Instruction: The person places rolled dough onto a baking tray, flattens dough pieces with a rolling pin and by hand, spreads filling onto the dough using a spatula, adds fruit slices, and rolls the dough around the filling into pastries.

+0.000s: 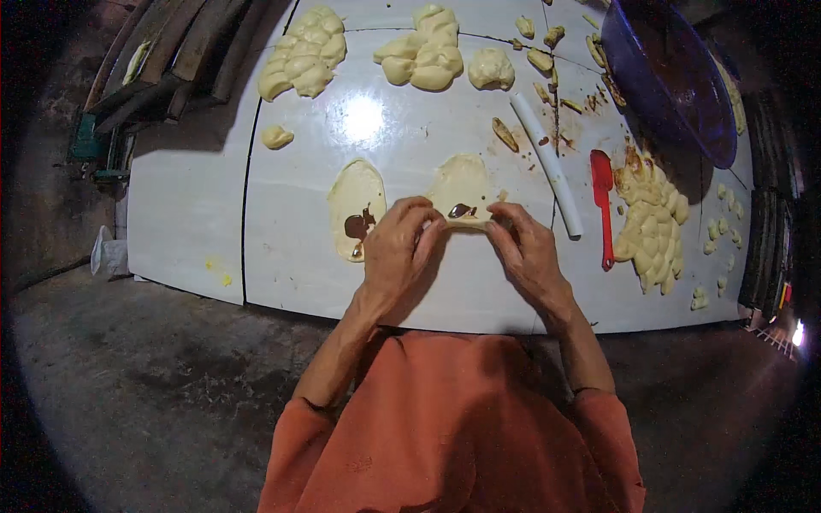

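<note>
Pinching the near edge of a filled dough oval [459,177] on the white tabletop [188,214], the fingers of the left hand [400,248] and right hand [528,248] seem to begin a fold; a second oval [353,195], already filled, lies flat, with dough clusters [305,56] beyond apparently yet unshaped.

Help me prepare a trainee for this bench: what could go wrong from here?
The dark paste lies near the edge held between the left hand and right hand, so it might squeeze out. The held dough looks thin and could tear under the fingers. The left hand, close beside the other dough oval, might smear its paste.
</note>
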`<state>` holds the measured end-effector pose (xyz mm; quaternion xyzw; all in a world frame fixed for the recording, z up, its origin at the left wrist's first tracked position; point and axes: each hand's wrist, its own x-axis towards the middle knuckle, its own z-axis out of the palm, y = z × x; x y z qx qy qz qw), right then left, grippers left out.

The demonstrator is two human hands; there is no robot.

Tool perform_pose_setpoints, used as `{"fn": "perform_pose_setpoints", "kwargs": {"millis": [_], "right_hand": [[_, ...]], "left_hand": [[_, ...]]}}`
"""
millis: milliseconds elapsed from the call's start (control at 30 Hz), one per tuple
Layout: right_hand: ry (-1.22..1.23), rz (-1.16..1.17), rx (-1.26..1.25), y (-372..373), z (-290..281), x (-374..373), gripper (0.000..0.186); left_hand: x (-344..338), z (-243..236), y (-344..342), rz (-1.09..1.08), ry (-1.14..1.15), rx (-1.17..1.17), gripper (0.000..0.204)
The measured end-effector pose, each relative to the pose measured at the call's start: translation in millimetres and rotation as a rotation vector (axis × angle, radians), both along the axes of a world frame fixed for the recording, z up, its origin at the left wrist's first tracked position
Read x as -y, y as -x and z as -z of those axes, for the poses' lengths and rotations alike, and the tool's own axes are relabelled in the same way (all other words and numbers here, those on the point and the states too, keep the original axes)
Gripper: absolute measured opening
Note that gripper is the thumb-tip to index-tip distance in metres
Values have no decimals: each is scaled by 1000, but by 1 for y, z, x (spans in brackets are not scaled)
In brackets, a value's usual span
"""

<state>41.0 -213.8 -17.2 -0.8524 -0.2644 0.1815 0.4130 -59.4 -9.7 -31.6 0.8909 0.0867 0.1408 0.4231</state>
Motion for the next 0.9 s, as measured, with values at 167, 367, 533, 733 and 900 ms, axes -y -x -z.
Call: {"fn": "perform_pose_setpoints", "kwargs": {"millis": [167, 367, 533, 733, 900], "right_hand": [[146, -199, 312, -15, 17, -2, 25], [129, -282, 357, -20, 7, -3, 31], [176, -394, 248, -28, 4, -9, 24], [256, -216, 246, -24, 9, -21, 19], [186, -242, 413, -21, 16, -9, 19]], "left_hand": [[4, -12, -10, 17, -45, -191, 20], [-2, -1, -12, 177, -203, -59, 30], [-7, -4, -21, 240, -205, -24, 18], [-6, 1, -23, 113, -127, -32, 15], [-14, -6, -12, 179, -192, -44, 18]]}}
